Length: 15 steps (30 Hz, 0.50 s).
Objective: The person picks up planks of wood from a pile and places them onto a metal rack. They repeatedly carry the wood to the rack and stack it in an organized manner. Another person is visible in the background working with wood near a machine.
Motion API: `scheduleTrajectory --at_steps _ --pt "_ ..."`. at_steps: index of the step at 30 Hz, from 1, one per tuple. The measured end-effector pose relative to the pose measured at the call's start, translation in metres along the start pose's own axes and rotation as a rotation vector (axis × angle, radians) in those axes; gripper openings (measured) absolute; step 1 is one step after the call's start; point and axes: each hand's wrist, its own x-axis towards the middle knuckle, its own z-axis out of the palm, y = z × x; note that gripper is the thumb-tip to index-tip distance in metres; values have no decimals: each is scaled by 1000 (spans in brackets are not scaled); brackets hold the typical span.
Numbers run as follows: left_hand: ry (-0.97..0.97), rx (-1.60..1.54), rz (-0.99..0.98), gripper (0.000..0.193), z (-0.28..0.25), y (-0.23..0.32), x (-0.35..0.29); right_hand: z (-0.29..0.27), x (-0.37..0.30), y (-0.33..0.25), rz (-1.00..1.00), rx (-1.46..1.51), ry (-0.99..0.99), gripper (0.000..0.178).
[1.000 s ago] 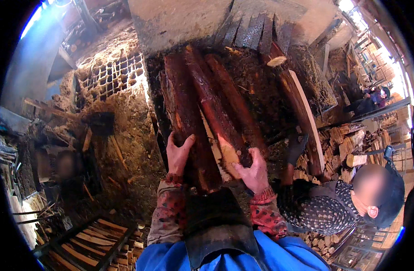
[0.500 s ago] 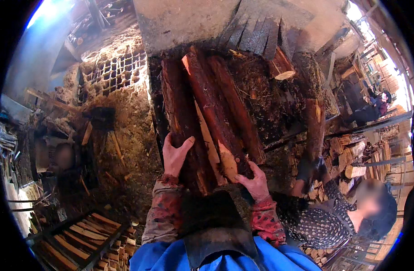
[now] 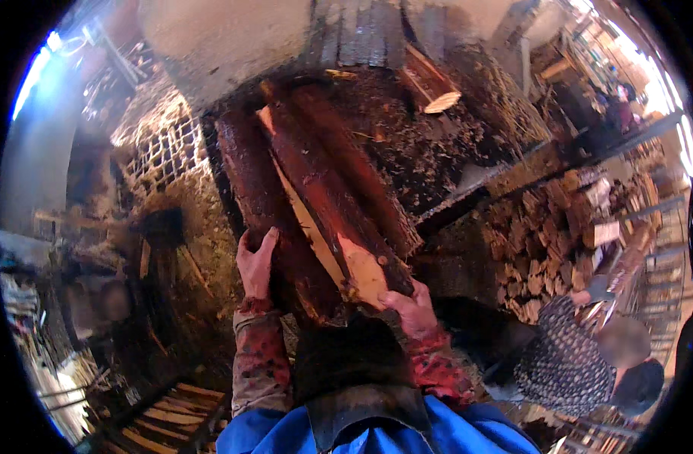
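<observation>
My left hand (image 3: 256, 265) is loose, thumb and forefinger spread wide against the outer side of the left-hand log (image 3: 259, 200), touching it near its closer end; how far the hidden fingers curl under, I cannot tell. My right hand (image 3: 411, 309) is closed on the near end of the middle log (image 3: 323, 193), thumb on its pale cut face, fingers round the side away from my left; this log lies between my hands and runs away from me, a pale split edge (image 3: 308, 219) showing on its left side.

Just past the middle log, on my right hand's side, a third log (image 3: 376, 185) lies alongside, its bark dark and reddish; all three slant away leftward from my grip. Farther right of my right hand, a co-worker in a dotted top (image 3: 562, 359) has a gloved hand (image 3: 598, 289) at a brownish log (image 3: 626, 261); nearer than that rises a pile of split firewood (image 3: 543, 257); well beyond my grip, a short cut log (image 3: 429, 82) sits below hanging grey strips (image 3: 361, 34); beyond my left hand stands a crusted grid (image 3: 162, 153).
</observation>
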Motion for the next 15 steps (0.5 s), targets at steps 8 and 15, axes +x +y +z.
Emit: scheduleTrajectory --at_steps 8,15 --pt "-99 15 95 69 9 -30 25 -22 -158 1 -149 7 172 47" --pt "-233 126 -107 84 8 7 -8 -12 -313 34 -11 -175 532 46"
